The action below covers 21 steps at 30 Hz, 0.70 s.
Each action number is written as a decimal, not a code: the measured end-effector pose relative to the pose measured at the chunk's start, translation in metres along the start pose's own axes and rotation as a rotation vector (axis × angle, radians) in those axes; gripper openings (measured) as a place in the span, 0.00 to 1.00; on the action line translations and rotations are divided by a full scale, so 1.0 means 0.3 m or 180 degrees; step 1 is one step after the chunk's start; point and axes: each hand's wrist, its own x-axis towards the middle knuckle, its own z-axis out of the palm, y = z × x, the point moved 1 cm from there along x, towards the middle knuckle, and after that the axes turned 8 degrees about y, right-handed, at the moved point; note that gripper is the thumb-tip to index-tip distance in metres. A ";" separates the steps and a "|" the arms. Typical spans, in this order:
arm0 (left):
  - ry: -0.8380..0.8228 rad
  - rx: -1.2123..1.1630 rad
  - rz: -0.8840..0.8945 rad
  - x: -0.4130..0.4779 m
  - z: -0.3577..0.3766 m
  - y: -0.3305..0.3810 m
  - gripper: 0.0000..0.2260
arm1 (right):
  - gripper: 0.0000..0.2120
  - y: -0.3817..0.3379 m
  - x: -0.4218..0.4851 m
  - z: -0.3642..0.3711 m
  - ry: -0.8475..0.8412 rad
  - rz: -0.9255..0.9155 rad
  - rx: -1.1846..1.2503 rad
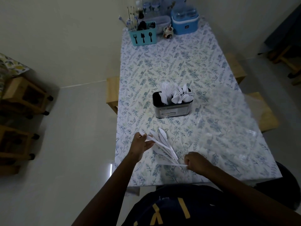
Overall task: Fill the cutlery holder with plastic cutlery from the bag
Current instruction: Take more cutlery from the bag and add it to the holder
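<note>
Sorting a fan of plastic knives before loading the holder

Left hand [143, 144] pinched the blade end of a fan of white plastic knives [162, 144]; right hand [197, 161] was clenched on the handle ends, low over the table [179, 62]. Holder [172, 106] stood further back, centre, w/ forks & spoons in its right side, knives in the middle, left end looked free. Clear bag [228, 131] lay to the right, hard to make out. Best bet imo: square the fan into one bundle, handles down, then drop it in w/o knocking the holder.
</note>
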 end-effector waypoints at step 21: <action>-0.0543 -0.0115 -0.0325 -0.023 0.039 0.031 0.03 | 0.06 -0.184 0.019 -0.106 0.0850 0.0391 0.1993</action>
